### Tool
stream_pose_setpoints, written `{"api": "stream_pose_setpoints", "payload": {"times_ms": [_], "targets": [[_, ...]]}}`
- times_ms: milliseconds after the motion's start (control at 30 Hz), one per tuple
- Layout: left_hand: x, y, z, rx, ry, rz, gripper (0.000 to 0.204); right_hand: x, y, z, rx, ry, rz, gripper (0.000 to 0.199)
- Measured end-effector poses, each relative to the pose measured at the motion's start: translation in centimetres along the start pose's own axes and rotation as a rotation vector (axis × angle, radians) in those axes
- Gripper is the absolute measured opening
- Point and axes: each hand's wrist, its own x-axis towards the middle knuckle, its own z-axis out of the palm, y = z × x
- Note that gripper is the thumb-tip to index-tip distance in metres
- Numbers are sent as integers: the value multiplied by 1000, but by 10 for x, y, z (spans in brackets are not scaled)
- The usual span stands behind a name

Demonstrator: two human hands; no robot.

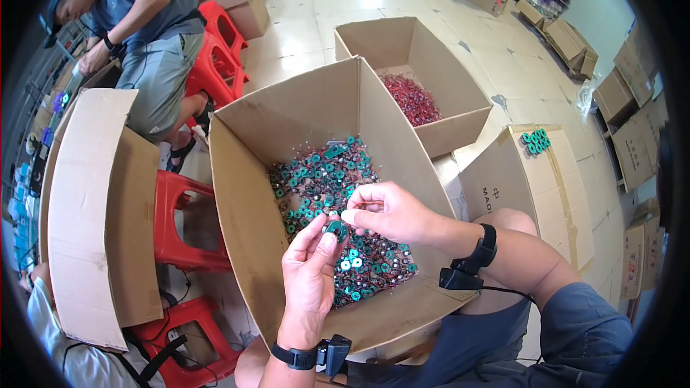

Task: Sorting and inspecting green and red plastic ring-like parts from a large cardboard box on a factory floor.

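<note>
Between the thumb and fingers of my left hand (310, 262) is a small green ring-shaped part (336, 231). My right hand (388, 212) is closed in a pinch just above and to the right of it, with a thin red wire (370, 202) showing at its fingers. Both hands are over a large open cardboard box (241, 194). A loose heap of similar green rings and thin reddish wired pieces (309, 179) covers its bottom. Where the wire runs under my fingertips is hidden.
Behind stands a second open carton (453, 75) with red pieces (410, 99). At right, several green rings (535, 142) sit on a closed carton (564, 201). Red stools (188, 223) and an upright cardboard piece (83, 208) are at left; another person (144, 29) works beyond.
</note>
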Motion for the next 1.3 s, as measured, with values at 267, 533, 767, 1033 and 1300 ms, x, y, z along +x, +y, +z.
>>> {"api": "stream_pose_setpoints", "payload": {"times_ms": [267, 533, 767, 1033, 1300], "targets": [[0, -2, -3, -18, -19, -15, 32, -4, -8, 1, -27, -51, 75, 17], [1, -8, -5, -9, 85, -43, 30, -10, -2, 18, -826, 258, -550, 9], [0, -4, -5, -44, -15, 41, 29, -4, 0, 13, -55, 118, 15, 13], [-1, -8, -8, 17, -56, 85, 29, -3, 2, 10, 233, 23, 209, 14], [-1, -8, -6, -35, 24, 60, 26, -5, 9, 20, 47, 109, -22, 12]]}}
